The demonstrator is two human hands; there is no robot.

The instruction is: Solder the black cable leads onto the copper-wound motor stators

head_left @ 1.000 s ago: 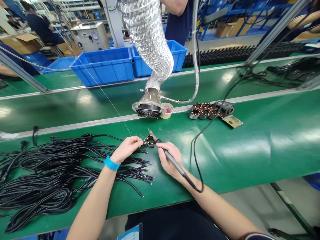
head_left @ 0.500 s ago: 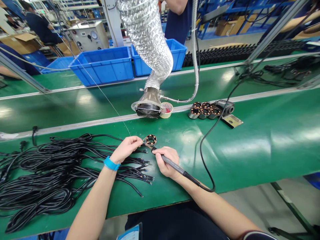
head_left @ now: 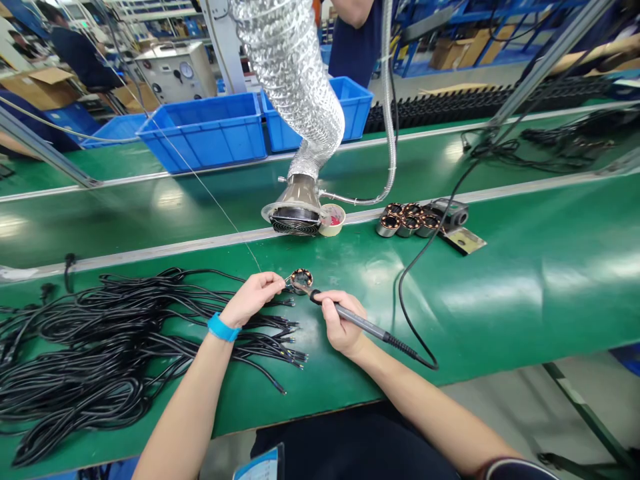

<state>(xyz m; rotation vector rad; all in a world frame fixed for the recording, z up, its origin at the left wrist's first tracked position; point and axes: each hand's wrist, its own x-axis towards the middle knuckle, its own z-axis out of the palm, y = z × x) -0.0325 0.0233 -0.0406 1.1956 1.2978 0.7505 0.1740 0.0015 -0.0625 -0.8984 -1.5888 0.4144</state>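
My right hand (head_left: 345,320) grips a soldering iron (head_left: 367,325), its tip pointing left at a motor stator (head_left: 301,279) with copper windings in a ring. My left hand (head_left: 256,297), with a blue wristband, is pinched just left of the stator. A thin solder wire (head_left: 220,205) runs down from the upper left into its fingers. Short leads stand out from the stator by the fingertips; whether the fingers also hold them is too small to tell. Black cables (head_left: 115,340) lie left of and beneath the left wrist, their stripped ends near the stator.
Above the stator hangs a fume extractor hood (head_left: 296,210) on a foil duct. A tape roll (head_left: 332,220), several stators (head_left: 409,222) and an iron stand (head_left: 457,227) line the back. The iron's cord (head_left: 405,287) loops at right. Blue bins (head_left: 205,137) stand beyond; other people work behind.
My right hand has moved the soldering iron a little to the right, drawing its tip back from my left fingertips toward the stator's lower right side. My left hand stays in place.
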